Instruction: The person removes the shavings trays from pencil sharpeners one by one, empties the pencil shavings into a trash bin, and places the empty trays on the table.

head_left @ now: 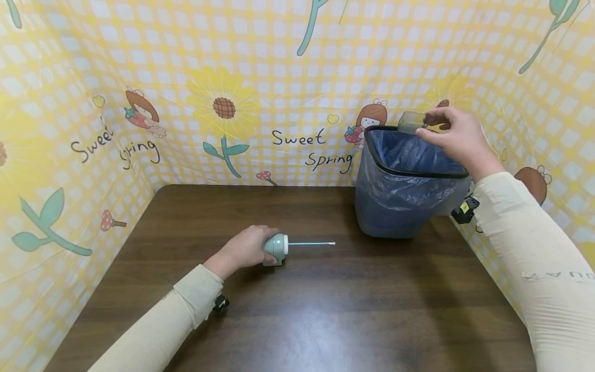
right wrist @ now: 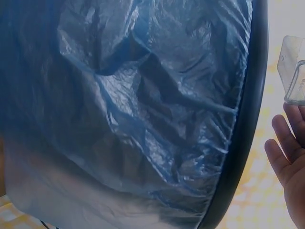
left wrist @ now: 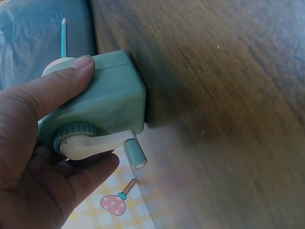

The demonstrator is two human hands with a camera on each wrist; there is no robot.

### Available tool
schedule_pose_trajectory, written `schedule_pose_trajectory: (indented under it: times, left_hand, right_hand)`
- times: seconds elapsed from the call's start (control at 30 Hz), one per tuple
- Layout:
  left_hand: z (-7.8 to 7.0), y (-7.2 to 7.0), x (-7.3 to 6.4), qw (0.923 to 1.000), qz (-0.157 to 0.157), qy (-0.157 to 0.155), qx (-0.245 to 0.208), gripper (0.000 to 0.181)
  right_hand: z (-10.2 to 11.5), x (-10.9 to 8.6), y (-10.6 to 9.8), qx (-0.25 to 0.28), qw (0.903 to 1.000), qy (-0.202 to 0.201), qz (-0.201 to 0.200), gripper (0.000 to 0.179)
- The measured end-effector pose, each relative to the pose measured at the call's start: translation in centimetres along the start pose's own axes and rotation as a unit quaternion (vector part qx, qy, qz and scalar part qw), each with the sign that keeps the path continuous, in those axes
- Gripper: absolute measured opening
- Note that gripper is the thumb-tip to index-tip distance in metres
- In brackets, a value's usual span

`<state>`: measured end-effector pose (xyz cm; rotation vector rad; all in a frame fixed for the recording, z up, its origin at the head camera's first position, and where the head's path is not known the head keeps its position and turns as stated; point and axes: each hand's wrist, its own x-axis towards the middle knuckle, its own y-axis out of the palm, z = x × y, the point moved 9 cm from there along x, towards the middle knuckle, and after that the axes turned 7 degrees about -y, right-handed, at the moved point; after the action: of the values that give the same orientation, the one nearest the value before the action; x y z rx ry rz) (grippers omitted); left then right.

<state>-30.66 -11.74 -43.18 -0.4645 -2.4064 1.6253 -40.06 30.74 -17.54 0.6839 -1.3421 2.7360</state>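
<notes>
My left hand (head_left: 245, 246) grips a green hand-crank pencil sharpener (head_left: 276, 247) low over the table. A light blue pencil (head_left: 311, 243) sticks out of its white front ring, pointing right. In the left wrist view, the thumb lies across the sharpener body (left wrist: 114, 78), and its cream crank arm (left wrist: 97, 144) ends in a green knob (left wrist: 136, 153). My right hand (head_left: 460, 135) pinches a clear plastic box (head_left: 410, 122), seemingly the shavings drawer, above the rear rim of a trash bin. Its contents cannot be made out. The right wrist view shows only part of that box (right wrist: 291, 71).
The trash bin (head_left: 386, 214), lined with a blue bag and ringed by a black rim, stands at the table's back right. Yellow checked cloth (head_left: 288, 103) with printed flowers walls in the brown wooden table (head_left: 260, 320) behind and at both sides.
</notes>
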Motion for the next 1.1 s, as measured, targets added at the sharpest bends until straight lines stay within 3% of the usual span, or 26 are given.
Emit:
schedule_pose_trajectory:
  times: [0.47, 1.1]
  left_hand:
    - [0.0, -0.1, 0.1, 1.0, -0.003, 0.002, 0.0, 0.077]
    - [0.0, -0.1, 0.0, 1.0, -0.005, 0.006, 0.004, 0.077]
  right_hand:
    - [1.6, 0.0, 1.1, 0.001, 0.9993, -0.037, 0.0, 0.065]
    - [2.1, -0.2, 2.4, 0.012, 0.9992, -0.037, 0.006, 0.065]
